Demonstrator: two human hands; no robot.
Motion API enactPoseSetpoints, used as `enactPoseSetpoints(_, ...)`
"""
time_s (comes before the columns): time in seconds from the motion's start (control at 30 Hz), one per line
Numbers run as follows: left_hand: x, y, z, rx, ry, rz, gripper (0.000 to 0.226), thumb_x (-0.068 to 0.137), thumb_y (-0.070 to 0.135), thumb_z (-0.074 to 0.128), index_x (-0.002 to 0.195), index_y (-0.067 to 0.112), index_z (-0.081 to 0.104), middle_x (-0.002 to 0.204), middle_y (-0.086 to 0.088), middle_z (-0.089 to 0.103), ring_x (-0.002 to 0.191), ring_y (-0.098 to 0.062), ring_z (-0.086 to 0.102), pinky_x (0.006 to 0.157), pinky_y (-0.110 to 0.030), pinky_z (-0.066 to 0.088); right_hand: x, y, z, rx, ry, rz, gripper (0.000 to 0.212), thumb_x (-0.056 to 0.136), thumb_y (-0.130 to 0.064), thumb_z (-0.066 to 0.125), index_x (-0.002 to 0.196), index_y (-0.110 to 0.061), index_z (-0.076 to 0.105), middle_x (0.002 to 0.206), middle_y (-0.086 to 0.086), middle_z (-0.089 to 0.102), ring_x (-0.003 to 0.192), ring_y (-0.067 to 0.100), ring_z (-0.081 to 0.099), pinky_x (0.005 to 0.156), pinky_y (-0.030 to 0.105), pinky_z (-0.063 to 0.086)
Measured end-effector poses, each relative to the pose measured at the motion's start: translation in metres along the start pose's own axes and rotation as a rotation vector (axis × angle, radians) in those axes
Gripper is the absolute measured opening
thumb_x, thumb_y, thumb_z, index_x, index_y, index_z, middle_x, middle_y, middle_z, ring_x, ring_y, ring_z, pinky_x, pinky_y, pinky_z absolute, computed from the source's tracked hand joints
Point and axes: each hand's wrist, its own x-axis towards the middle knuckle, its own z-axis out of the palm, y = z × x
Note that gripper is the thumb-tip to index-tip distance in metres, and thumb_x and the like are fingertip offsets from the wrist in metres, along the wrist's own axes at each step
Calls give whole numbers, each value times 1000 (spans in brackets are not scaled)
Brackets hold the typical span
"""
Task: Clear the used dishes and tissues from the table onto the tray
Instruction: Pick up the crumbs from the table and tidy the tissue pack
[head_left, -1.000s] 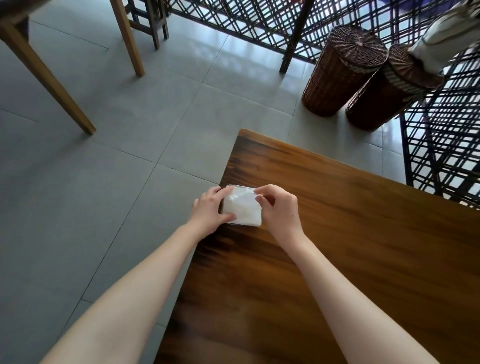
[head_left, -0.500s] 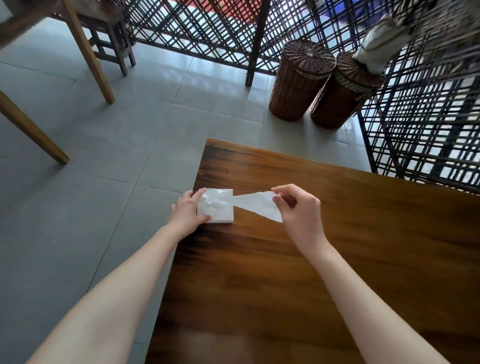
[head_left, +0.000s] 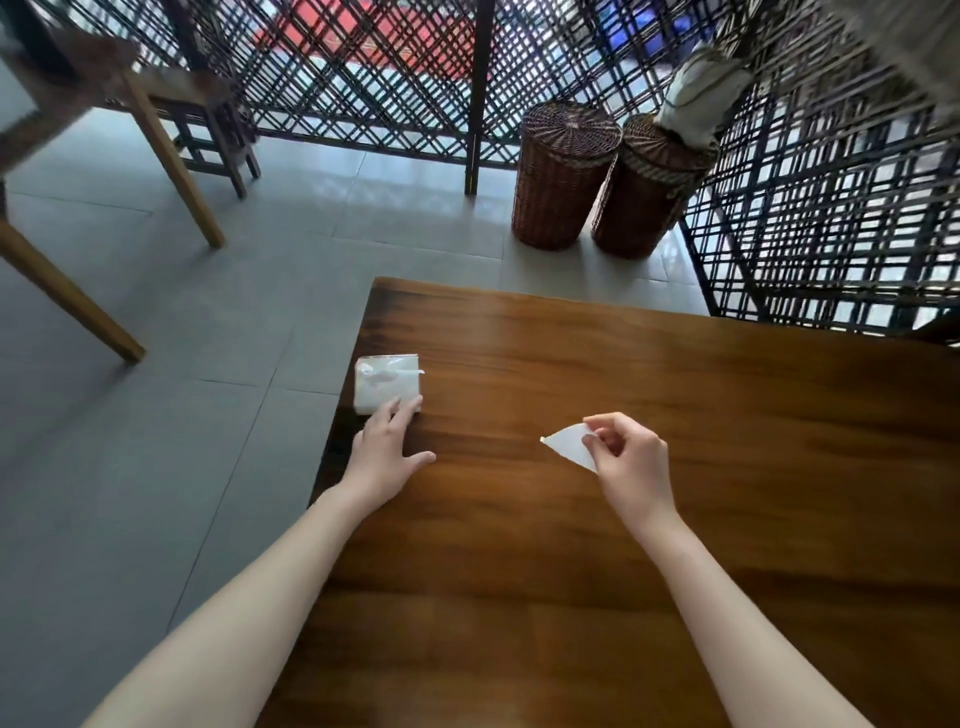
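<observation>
A white tissue pack (head_left: 385, 382) in clear wrap lies at the left edge of the brown wooden table (head_left: 649, 374). My left hand (head_left: 385, 451) lies flat beside it, straight fingertips touching the pack's near corner. My right hand (head_left: 628, 462) hovers over the table's middle and pinches a single white tissue (head_left: 571, 448) between thumb and fingers. No dishes and no tray are in view.
Two brown wicker baskets (head_left: 563, 174) stand on the grey tiled floor beyond the table's far edge, against a dark lattice screen (head_left: 363, 78). A light wooden table leg (head_left: 171, 156) and a stool (head_left: 218, 119) stand at the left.
My right hand pulled one tissue out of the pack and carried it right. My left hand let go of the pack and now only touches its near corner.
</observation>
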Motion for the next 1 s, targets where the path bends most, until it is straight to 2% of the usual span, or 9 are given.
enactPoseSetpoints(0.17,-49,40,35,-51,-68,-21,79,82,34,72,148,29,30,152,-6,32,138,-25,33,110,-46,32,-28,39,-34,6,-33,34,15,85,-6,68,97,-15,70,77,-12,63,73,1,61,62,5,45)
enactPoseSetpoints(0.43,-105,72,82,-97,-117,-68,76,83,34,71,148,29,30,152,-5,31,137,-23,33,109,-43,32,-47,83,-47,14,-154,103,13,85,-6,67,91,-17,68,76,-7,64,71,4,62,59,8,45)
enactPoseSetpoints(0.57,-115,75,94,-100,-108,-97,76,84,33,71,148,29,30,152,-5,31,138,-23,32,111,-42,30,-43,102,-45,-62,-217,122,10,88,-12,65,95,-18,68,80,-6,64,77,11,62,64,27,51)
enactPoseSetpoints(0.67,-118,77,97,-105,-100,-106,75,85,33,70,148,28,30,152,-5,31,139,-22,32,111,-41,30,-38,113,-38,-112,-258,138,10,88,-14,64,97,-19,66,84,-6,64,82,14,63,65,32,53)
enactPoseSetpoints(0.87,-114,80,97,-108,-113,-123,73,87,33,67,148,27,29,153,-5,29,141,-23,29,114,-43,30,-53,124,-21,-283,-290,40,21,87,-16,67,108,-14,67,115,-2,60,106,14,57,84,28,52)
enactPoseSetpoints(1.0,-108,78,96,-114,-151,-125,72,87,33,67,149,27,29,154,-5,28,141,-22,28,114,-44,29,-76,133,-5,-402,-468,21,37,90,-19,63,127,-19,58,136,-2,49,124,17,48,98,31,45)
